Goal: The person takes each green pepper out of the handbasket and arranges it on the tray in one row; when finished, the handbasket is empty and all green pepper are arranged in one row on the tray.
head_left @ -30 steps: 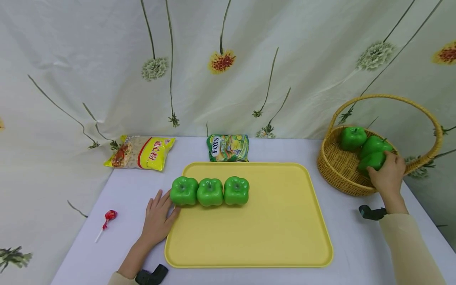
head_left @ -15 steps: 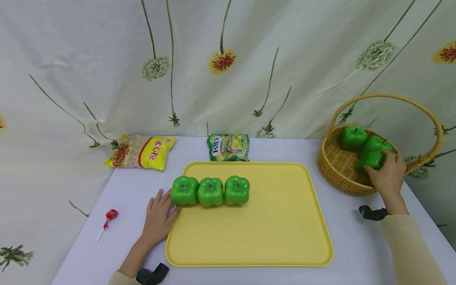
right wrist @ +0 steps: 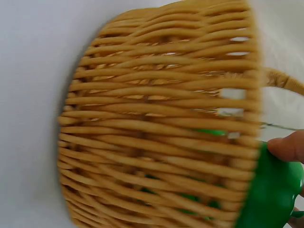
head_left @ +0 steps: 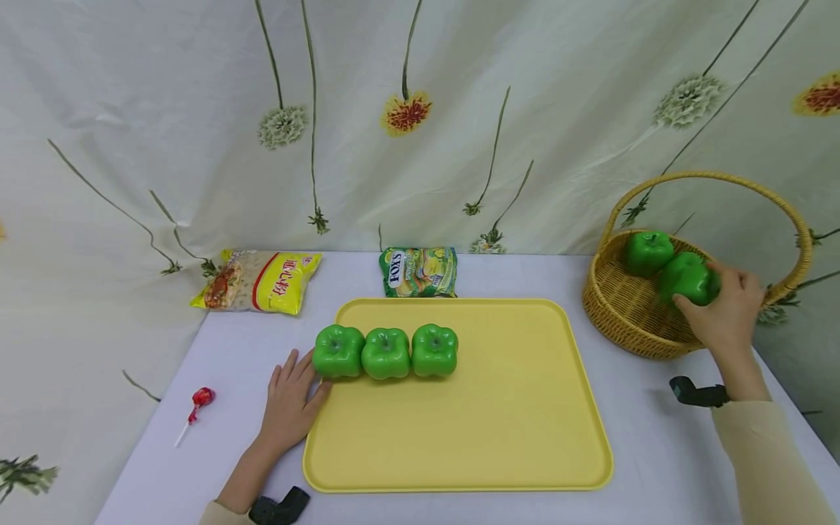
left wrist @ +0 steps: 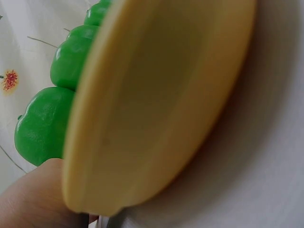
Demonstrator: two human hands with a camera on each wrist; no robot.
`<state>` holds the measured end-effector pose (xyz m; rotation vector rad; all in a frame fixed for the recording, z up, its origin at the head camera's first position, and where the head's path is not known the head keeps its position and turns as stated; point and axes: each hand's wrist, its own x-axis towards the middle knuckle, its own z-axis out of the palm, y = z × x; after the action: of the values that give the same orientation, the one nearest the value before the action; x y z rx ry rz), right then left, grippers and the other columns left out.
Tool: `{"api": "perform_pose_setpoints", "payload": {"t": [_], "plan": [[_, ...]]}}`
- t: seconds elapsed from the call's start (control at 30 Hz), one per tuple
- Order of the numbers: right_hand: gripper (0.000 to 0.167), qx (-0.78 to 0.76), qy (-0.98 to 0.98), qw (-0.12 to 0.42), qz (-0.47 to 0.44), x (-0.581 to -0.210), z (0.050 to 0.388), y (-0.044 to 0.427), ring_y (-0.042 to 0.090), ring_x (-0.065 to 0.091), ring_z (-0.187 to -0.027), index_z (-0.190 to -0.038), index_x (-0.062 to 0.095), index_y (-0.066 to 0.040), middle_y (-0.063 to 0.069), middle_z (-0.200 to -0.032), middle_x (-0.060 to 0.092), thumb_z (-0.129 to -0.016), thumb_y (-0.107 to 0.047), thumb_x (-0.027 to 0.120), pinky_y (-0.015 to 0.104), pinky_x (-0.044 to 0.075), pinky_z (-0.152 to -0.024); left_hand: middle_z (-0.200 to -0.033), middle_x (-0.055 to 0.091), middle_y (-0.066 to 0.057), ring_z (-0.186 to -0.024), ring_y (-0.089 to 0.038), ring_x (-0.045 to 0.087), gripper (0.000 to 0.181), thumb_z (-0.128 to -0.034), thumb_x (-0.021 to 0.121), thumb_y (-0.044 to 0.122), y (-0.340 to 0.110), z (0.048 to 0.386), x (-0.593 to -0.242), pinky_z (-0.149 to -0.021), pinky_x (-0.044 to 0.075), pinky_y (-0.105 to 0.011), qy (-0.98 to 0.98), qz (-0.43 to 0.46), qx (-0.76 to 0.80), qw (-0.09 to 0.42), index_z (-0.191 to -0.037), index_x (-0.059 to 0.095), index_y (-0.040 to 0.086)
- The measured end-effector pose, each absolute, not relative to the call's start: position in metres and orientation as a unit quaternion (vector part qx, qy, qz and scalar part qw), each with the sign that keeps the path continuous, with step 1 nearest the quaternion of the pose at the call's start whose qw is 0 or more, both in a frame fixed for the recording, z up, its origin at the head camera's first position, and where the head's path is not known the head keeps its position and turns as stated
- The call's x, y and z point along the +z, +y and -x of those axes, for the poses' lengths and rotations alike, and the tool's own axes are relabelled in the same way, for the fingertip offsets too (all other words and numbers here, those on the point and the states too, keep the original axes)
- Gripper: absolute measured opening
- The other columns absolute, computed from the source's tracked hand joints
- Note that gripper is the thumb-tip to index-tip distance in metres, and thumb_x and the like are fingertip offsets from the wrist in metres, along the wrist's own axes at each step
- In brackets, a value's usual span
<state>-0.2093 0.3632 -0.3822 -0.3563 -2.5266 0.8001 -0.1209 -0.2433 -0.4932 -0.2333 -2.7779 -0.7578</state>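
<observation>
My right hand (head_left: 731, 310) grips a green bell pepper (head_left: 694, 283) at the right side of the wicker basket (head_left: 623, 324). In the right wrist view the thumb (right wrist: 290, 146) presses on that pepper (right wrist: 273, 194) at the basket's rim. Two more green peppers are in the basket; one (head_left: 648, 252) shows well, the other is mostly hidden behind the held one. On the yellow tray (head_left: 459, 430) three green peppers (head_left: 387, 354) form a row near the back left. My left hand (head_left: 289, 405) lies at the tray's left edge, fingers spread, fingertips beside the leftmost pepper (head_left: 337, 351).
Behind the tray lie a yellow noodle bag (head_left: 259, 282) and a green candy bag (head_left: 418, 272). A red lollipop (head_left: 200, 399) is on the white table at the left. The basket's tall handle (head_left: 709, 175) arches over its opening. A floral cloth hangs behind.
My right hand has shifted right and slightly up, and the gripped pepper has moved with it, up from the basket's bottom. The left hand and the row on the tray have stayed put.
</observation>
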Motion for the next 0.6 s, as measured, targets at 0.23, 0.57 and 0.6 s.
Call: {"api": "perform_pose_setpoints", "payload": {"t": [0.23, 0.57, 0.6], "plan": [[0.066, 0.293, -0.914, 0.266, 0.089, -0.363, 0.200, 0.351, 0.046, 0.026, -0.131, -0.142, 0.045, 0.002, 0.032, -0.138, 0.033, -0.081, -0.002, 0.072, 0.065, 0.025, -0.099, -0.147, 0.044, -0.022, -0.141, -0.053, 0.023, 0.049, -0.0955, 0.057, 0.018, -0.243, 0.121, -0.493, -0.109, 0.012, -0.072, -0.954, 0.080, -0.260, 0.127, -0.141, 0.048, 0.000], [0.068, 0.286, -0.907, 0.308, 0.000, -0.340, 0.182, 0.318, 0.048, 0.030, -0.129, -0.134, 0.052, 0.004, 0.031, -0.136, 0.039, -0.072, 0.006, 0.077, 0.065, 0.028, -0.095, -0.147, 0.045, -0.022, -0.141, -0.053, 0.023, 0.049, -0.0955, 0.057, 0.018, -0.243, 0.120, -0.492, -0.109, 0.012, -0.072, -0.954, 0.079, -0.260, 0.126, -0.141, 0.049, 0.000], [0.069, 0.286, -0.905, 0.314, -0.016, -0.340, 0.181, 0.315, 0.049, 0.030, -0.127, -0.133, 0.052, 0.005, 0.031, -0.135, 0.040, -0.069, 0.007, 0.078, 0.066, 0.028, -0.092, -0.147, 0.045, -0.022, -0.141, -0.053, 0.023, 0.049, -0.0955, 0.057, 0.018, -0.243, 0.120, -0.491, -0.109, 0.012, -0.072, -0.954, 0.079, -0.260, 0.125, -0.141, 0.049, 0.000]]}}
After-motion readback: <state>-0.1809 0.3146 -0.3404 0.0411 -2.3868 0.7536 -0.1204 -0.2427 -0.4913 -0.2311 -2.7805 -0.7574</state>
